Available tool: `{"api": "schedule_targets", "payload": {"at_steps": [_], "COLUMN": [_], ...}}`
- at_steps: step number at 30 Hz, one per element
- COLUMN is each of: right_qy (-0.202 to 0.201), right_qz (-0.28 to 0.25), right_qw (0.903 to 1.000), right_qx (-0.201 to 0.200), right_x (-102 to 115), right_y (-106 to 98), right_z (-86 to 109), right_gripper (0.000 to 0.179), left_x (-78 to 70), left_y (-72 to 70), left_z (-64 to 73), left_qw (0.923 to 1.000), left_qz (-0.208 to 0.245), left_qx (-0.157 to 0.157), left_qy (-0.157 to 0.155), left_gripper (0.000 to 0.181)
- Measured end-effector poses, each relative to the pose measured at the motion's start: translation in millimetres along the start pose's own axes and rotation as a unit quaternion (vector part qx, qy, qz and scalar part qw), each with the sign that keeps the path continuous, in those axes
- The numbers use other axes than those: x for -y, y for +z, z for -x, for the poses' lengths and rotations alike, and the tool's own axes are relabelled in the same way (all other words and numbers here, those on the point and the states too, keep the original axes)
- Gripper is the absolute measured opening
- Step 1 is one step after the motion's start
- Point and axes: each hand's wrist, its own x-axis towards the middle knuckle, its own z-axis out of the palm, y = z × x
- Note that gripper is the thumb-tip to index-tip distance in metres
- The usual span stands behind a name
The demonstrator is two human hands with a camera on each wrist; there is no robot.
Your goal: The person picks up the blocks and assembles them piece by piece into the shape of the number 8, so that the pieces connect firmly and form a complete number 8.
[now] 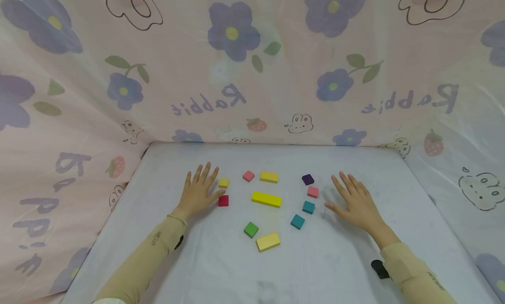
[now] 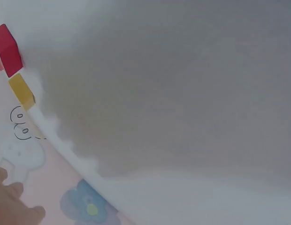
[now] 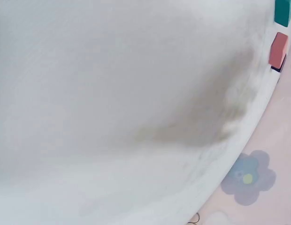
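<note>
My left hand (image 1: 196, 196) is at the left with its fingers spread, holding nothing. Its thumb reaches between a small yellow block (image 1: 224, 183) and a red block (image 1: 223, 201); whether it touches them I cannot tell. At the right, my right hand (image 1: 356, 204) has its fingers extended and holds nothing. Nearest to it are a pink block (image 1: 313, 192), a dark purple block (image 1: 308, 179) and two teal blocks (image 1: 308, 207). Between the hands lie a long yellow block (image 1: 266, 199), another pink block (image 1: 248, 176), a green block (image 1: 250, 230) and two shorter yellow blocks (image 1: 269, 177).
All the blocks lie apart on a white-covered table (image 1: 221, 269). A pink curtain (image 1: 272, 76) printed with flowers and rabbits rises along its back and sides. In the left wrist view, fingertips (image 2: 14, 190) show at the lower left corner.
</note>
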Motion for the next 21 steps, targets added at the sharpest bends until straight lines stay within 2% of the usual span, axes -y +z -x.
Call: {"api": "schedule_targets", "payload": {"at_steps": [5,10,14,21], "right_qy": [-0.048,-0.074,-0.077,-0.051], "right_qz": [0.003,-0.014,-0.031,-0.092], "right_qw": [0.9962,0.9900,0.9903,0.9923], "right_qx": [-0.072,-0.119,-0.112,-0.066], "right_x": [10,27,44,73], "right_y": [-2,-3,-1,10], "right_z": [-14.0,-27.9,-37.5,-49.6], "right_gripper": [0.079,0.069,0.063,0.047], "left_x": [-5.4,-18.2,-28.2,-52.5], "left_y": [-4.0,-8.3,-6.3,-1.3], "left_z": [-7.6,-15.7,-24.2,-33.3], "left_qw": [0.9989,0.9930,0.9875,0.9854], "left_qz": [0.009,0.027,0.024,0.031], "left_qx": [-0.038,-0.085,-0.106,-0.076], "left_qy": [0.026,0.078,0.114,0.149], "left_gripper": [0.073,0.062,0.050,0.039]}}
